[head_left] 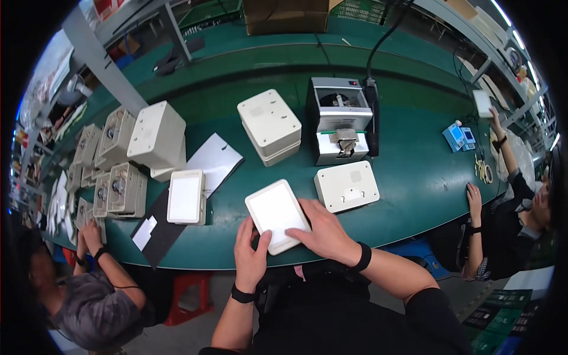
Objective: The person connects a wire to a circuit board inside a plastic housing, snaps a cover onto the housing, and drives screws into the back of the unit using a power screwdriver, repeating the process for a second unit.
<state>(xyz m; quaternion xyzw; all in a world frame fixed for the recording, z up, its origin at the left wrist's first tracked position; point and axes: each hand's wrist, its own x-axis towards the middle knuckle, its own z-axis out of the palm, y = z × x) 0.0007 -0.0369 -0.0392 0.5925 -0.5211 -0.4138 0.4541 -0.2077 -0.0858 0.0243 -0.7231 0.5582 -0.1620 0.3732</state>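
Between my two hands is a cream plastic device housing (pixel 274 207) with a rounded frame and a white front panel, tilted above the table's near edge. My left hand (pixel 251 254) grips its lower left side, thumb on the front. Around its right side wraps my right hand (pixel 328 232), its thumb resting on the panel. Just right of it lies another cream housing (pixel 347 186), back side up with screw holes. To the left, a similar housing (pixel 185 197) rests with its white front up. Farther back stands a stack of cream housings (pixel 269 121).
A grey screw feeder machine (pixel 340 118) stands beyond, with a black electric screwdriver (pixel 371 112) hanging beside it. More housings (pixel 158 133) and open shells (pixel 121 189) crowd the left. Two co-workers sit at either side; the right one's hand (pixel 496 120) holds a white piece.
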